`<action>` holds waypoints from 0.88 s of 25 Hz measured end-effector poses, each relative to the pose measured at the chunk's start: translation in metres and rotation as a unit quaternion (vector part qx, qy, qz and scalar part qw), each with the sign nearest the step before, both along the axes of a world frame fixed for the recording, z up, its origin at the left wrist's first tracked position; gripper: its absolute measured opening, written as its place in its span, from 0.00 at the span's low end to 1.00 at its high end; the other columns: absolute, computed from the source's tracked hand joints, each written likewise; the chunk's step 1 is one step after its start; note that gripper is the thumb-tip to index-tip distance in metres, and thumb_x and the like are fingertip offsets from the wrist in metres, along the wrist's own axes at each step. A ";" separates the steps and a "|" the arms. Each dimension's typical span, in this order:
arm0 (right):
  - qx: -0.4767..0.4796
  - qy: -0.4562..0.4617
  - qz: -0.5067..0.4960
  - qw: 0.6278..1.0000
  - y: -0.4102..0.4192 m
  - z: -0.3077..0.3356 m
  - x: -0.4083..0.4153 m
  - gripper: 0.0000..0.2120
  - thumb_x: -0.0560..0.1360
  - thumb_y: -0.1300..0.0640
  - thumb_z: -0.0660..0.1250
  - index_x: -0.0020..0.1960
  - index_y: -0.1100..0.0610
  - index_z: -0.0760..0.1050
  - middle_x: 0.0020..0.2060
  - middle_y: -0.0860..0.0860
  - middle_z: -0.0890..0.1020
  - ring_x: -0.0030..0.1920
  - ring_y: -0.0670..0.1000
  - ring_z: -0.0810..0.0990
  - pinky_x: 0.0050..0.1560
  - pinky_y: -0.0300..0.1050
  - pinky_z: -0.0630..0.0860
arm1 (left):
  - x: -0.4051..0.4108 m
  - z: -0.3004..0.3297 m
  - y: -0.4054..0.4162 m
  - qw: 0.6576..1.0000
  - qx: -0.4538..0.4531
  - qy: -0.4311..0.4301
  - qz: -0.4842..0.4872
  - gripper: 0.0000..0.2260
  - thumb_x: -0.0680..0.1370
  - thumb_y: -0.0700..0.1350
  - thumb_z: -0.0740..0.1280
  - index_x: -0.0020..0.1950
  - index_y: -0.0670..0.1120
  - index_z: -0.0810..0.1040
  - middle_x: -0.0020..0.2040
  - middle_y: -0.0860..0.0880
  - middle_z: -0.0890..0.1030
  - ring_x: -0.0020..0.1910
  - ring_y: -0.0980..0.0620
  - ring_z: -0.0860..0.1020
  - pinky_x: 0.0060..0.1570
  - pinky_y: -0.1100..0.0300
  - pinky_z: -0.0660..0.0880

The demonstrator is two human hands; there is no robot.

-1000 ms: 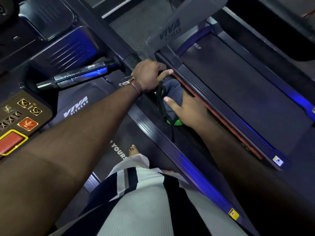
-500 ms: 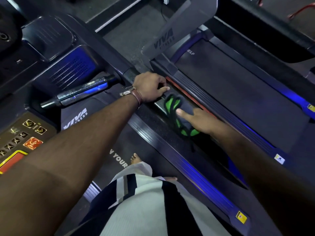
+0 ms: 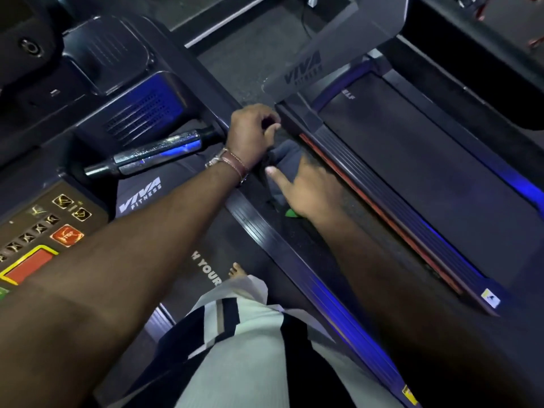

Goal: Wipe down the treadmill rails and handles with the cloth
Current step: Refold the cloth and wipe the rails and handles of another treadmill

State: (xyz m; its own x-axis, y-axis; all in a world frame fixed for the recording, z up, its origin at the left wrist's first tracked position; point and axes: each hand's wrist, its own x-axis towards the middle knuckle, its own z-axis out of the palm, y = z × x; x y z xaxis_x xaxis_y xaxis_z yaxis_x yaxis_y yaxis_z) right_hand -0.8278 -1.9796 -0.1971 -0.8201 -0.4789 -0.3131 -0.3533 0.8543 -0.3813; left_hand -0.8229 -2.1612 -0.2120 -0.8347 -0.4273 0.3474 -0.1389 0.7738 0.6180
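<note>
Grey cloth [image 3: 285,163] bunched at near end of handrail [image 3: 206,83], under right hand [image 3: 307,189]. Wiping looks under way; nothing shows which rails are done. Right palm down on cloth, thumb straight, fingertips buried, grasp unclear. Left hand [image 3: 253,132] just beside, fingers clenched round handrail.

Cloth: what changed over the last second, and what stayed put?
The right hand slid the cloth back along the rail toward the left hand. Half a second ago its green pattern lay exposed under flat fingers. Now it is bunched, grey side up, with only a green scrap showing by the wrist. The left hand kept gripping the rail.
</note>
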 end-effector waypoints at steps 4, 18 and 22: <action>0.012 -0.044 -0.001 0.999 0.011 0.000 -0.008 0.35 0.76 0.28 0.52 0.61 0.57 0.76 0.56 0.61 0.81 0.57 0.62 0.79 0.55 0.52 0.74 | 0.007 -0.006 -0.025 0.996 -0.086 0.000 -0.006 0.11 0.73 0.48 0.71 0.40 0.42 0.77 0.38 0.43 0.77 0.39 0.44 0.73 0.42 0.58 0.65; -0.193 -0.248 0.034 0.949 -0.044 -0.015 -0.047 0.22 0.73 0.40 0.71 0.63 0.49 0.76 0.53 0.45 0.83 0.52 0.44 0.81 0.54 0.43 0.76 | 0.009 0.001 -0.038 0.996 0.063 0.040 -0.039 0.21 0.65 0.29 0.55 0.51 0.39 0.80 0.48 0.43 0.80 0.47 0.46 0.79 0.50 0.55 0.77; -0.141 -0.237 0.047 0.960 -0.028 -0.004 -0.046 0.26 0.72 0.31 0.65 0.55 0.52 0.79 0.50 0.51 0.83 0.55 0.53 0.82 0.51 0.44 0.75 | 0.018 -0.003 -0.045 0.996 0.021 0.062 0.065 0.09 0.70 0.36 0.70 0.50 0.40 0.80 0.49 0.43 0.80 0.50 0.47 0.77 0.55 0.52 0.74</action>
